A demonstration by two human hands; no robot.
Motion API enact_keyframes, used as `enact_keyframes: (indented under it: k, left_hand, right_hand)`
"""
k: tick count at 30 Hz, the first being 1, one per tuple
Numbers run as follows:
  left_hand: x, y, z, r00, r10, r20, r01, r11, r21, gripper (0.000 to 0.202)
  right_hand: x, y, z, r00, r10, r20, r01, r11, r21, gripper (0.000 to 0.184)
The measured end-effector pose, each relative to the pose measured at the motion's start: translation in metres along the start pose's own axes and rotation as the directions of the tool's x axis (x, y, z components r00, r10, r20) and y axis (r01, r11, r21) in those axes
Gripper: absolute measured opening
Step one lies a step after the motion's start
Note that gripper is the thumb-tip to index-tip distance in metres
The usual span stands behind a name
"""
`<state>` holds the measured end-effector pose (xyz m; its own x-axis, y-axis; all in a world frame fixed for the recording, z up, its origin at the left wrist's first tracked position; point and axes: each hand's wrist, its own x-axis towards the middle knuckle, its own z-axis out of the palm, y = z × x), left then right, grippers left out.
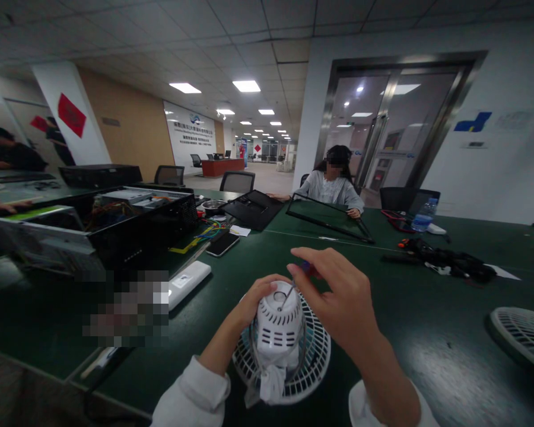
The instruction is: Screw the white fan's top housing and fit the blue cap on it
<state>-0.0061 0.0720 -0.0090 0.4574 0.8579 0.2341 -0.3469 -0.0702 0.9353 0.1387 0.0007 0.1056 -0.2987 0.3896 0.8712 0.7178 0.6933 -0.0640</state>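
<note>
A small white electric fan (279, 325) lies face down on the green table in front of me, its motor housing up and its round grille (317, 362) against the tabletop. My left hand (249, 305) is wrapped round the left side and top of the housing. In my right hand (340, 290), thumb and fingers pinch the handle of a screwdriver (288, 295). Its thin shaft slants down to a spot on top of the housing. The fan's white cord (273, 379) is bunched at the near end.
An open computer case (151, 237) stands at left, near a phone (223, 244) and a white power strip (191, 283). Across the table a person (331, 184) holds a black frame (333, 228). A separate fan grille (523, 332) lies at right, below black gear (445, 258).
</note>
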Motion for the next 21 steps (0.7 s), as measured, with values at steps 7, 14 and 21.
enact_keyframes:
  k: [7, 14, 21]
  left_hand:
    - [0.0001, 0.0002, 0.0002, 1.0, -0.015, -0.001, 0.015, 1.0, 0.0, 0.034]
    - [0.0004, -0.0016, 0.0005, 0.998, 0.002, -0.066, -0.002, 1.0, 0.0, 0.029]
    - [0.0001, 0.001, 0.0018, 1.0, -0.017, -0.019, 0.016, 1.0, -0.01, 0.032]
  right_hand:
    - [0.0008, -0.0002, -0.0008, 0.996, 0.038, 0.085, -0.042, 0.998, 0.047, 0.028]
    - [-0.0012, -0.0013, 0.0045, 0.998, 0.038, 0.049, -0.039, 0.999, 0.021, 0.017]
    - [-0.0008, -0.0004, 0.0005, 0.984, 0.071, 0.161, -0.084, 0.994, 0.071, 0.031]
